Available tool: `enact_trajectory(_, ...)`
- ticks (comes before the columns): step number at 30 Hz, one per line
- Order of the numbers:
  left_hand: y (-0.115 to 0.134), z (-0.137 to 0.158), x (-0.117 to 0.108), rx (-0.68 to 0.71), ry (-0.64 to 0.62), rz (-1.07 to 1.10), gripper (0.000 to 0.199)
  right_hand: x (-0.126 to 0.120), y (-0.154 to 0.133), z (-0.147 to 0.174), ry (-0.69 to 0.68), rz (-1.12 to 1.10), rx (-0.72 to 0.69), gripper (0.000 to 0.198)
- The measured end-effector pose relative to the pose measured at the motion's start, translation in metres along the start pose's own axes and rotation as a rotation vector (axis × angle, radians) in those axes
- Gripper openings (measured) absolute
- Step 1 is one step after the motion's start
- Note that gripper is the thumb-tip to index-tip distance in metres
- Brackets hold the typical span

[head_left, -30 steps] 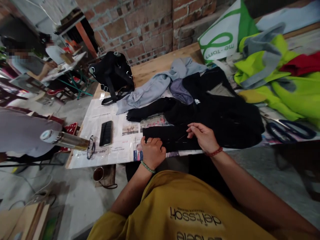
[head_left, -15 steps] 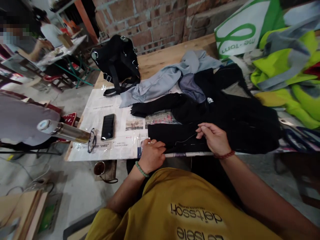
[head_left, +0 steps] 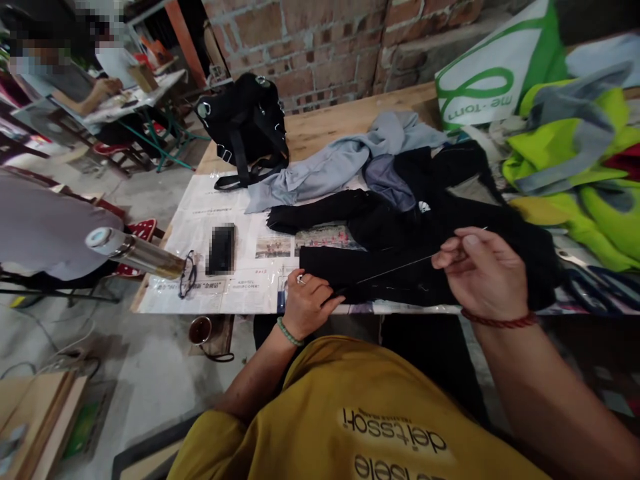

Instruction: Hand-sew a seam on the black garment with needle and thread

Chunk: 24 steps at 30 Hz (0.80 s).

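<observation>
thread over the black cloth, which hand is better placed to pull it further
Likely the right hand: the thread runs straight to it, while the left hand rests on the black cloth.

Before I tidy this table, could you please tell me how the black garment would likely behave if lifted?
The black garment would probably be floppy, since it lies limp and wrinkled. It may tug on the thread, which runs from it to the right hand. The end beneath the left hand would likely lag behind.
</observation>
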<state>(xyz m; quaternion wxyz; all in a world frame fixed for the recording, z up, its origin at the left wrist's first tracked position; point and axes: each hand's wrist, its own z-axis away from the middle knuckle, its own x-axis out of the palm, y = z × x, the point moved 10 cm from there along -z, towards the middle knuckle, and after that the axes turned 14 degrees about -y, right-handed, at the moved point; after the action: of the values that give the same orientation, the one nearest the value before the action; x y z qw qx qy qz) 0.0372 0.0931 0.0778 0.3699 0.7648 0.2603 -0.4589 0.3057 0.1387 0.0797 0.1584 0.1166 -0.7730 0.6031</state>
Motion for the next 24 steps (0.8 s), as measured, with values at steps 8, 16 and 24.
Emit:
enact_trajectory(8, -0.006, 0.007, -0.001, -0.079, 0.047, 0.002, 0.023, 0.027, -0.016, 0.014, -0.080, -0.006, -0.031, 0.013)
enact_trajectory(16, -0.017, 0.013, 0.012, -0.006, 0.158, -0.010, 0.018, 0.017, 0.011, 0.002, -0.047, 0.026, 0.026, 0.018)
enact_trajectory(24, -0.019, -0.001, 0.008, 0.054, 0.192, -0.035, 0.018, 0.014, 0.005, -0.014, 0.005, 0.014, -0.024, 0.018)
